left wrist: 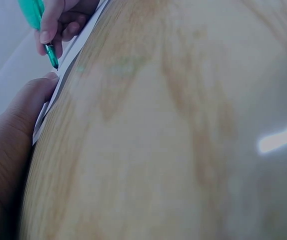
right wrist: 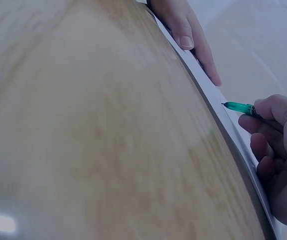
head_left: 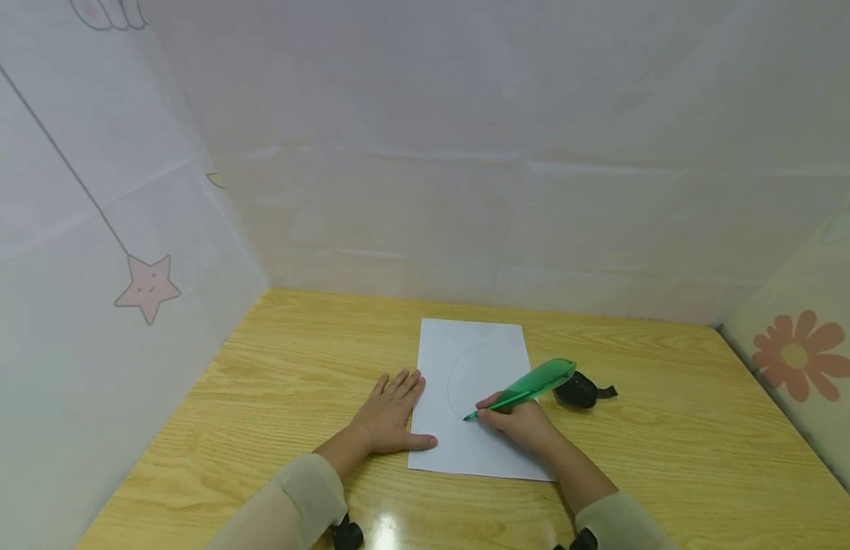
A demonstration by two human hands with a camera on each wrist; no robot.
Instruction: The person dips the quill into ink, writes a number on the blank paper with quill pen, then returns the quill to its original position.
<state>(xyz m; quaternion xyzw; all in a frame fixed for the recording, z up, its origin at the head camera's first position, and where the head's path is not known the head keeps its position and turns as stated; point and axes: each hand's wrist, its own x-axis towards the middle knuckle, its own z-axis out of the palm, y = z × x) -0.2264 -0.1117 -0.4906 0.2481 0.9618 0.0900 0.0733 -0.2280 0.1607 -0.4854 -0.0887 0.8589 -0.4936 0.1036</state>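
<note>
Head view: feather pen, white paper and two hands on a wood-grain table

Clock positions are taken from the middle of the paper, as the head camera sees it. Entries run left to right.

1. Pink smiling star [head_left: 148, 289], printed on the wall covering, between 9 and 10 o'clock; a line runs up from it.
2. Wood-grain table [head_left: 280, 382], yellowish, extending both ways beneath the items below.
3. Beige left sleeve [head_left: 301, 496], at 8 o'clock; black device [head_left: 347, 533] beside its cuff.
4. Left hand [head_left: 389, 422], between 8 and 9 o'clock: laid flat, thumb spread wide onto the paper, fingertips at its left edge; grips nothing.
5. White paper [head_left: 486, 382], one rectangle, longer side running away from the person.
6. Drawn arc [head_left: 448, 383], thin and unclosed, on the paper: from about 12 o'clock on its own round, through 9, to between 7 and 8.
7. Green feather pen [head_left: 538, 382], dark tip at the arc's lower end, plume slanting toward 2 o'clock. Whether the tip touches cannot be told.
8. Right hand [head_left: 531, 428], at 4 o'clock, over the paper: thumb and fingers pinch the pen's barrel, the other fingers curled.
9. Black object with a short strap [head_left: 577, 391], at 3 o'clock, just beside the paper; kind unclear.
10. Beige right sleeve [head_left: 624, 523], toward 4 o'clock.
11. Reddish flower [head_left: 803, 355], printed on the wall covering, near 3 o'clock.
</note>
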